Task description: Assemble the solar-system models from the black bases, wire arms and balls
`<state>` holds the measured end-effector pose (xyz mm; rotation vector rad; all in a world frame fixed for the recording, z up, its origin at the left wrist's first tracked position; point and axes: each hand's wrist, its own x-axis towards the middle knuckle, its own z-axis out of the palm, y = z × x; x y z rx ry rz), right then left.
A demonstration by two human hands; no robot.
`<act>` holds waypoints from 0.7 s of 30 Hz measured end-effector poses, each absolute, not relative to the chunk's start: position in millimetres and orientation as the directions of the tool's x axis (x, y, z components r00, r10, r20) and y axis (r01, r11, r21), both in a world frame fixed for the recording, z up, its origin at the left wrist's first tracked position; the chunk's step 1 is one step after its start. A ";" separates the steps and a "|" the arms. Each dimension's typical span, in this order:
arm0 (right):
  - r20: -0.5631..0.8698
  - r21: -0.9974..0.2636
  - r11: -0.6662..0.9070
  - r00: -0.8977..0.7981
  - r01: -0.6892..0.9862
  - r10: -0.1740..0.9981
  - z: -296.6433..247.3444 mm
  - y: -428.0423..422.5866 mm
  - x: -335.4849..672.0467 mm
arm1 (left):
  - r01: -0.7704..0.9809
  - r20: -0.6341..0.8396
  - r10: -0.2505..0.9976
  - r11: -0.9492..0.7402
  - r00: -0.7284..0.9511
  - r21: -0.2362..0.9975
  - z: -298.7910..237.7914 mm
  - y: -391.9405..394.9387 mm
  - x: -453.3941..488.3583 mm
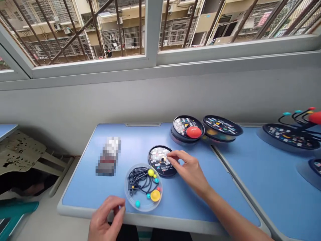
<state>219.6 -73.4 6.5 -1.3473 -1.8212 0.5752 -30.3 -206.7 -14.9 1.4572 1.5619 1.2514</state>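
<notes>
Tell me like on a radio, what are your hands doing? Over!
Right hand on black disc. Left hand near clear tray. Other discs farther along the table.

The desk [82,190] is smooth, matt blue laminate. At its six o'clock sits a clear plastic tray [127,190] of glossy plastic balls [155,195] and matt black wire [140,179]; at twelve o'clock lies a glossy black plastic disc [156,165].

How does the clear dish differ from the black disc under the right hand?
The clear dish is see-through; the black disc is dark and printed. The dish looks larger than the disc. The dish holds black wire and colored balls; the right hand touches the disc. Both are round, on the blue table.
</notes>
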 end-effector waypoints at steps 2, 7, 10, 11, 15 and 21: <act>0.373 -0.689 0.446 -0.248 0.571 0.894 5.8 -71.3 213.4 | 0.481 0.256 0.954 -0.152 -0.158 0.863 -15.3 -196.9 -33.8; 0.401 -0.506 0.609 -0.458 0.611 0.793 -11.4 -75.3 219.9 | 0.603 0.290 0.955 -0.271 0.068 0.751 -22.0 -183.5 -35.0; 0.386 -0.459 0.610 -0.474 0.646 0.792 -17.4 -82.7 230.0 | 0.595 0.287 0.953 -0.285 0.095 0.752 -22.2 -181.1 -32.7; 0.396 -0.456 0.607 -0.462 0.650 0.793 -16.0 -85.7 231.1 | 0.586 0.289 0.952 -0.290 0.098 0.757 -21.6 -180.5 -31.9; 0.406 -0.479 0.628 -0.479 0.614 0.778 3.3 -99.4 215.0 | 0.543 0.288 0.954 -0.287 0.085 0.789 -18.5 -178.6 -30.0; 0.213 -0.349 0.693 -0.667 0.630 0.714 13.5 -114.3 162.9 | 0.539 0.313 0.950 -0.252 -0.022 0.804 -14.3 -174.8 -33.4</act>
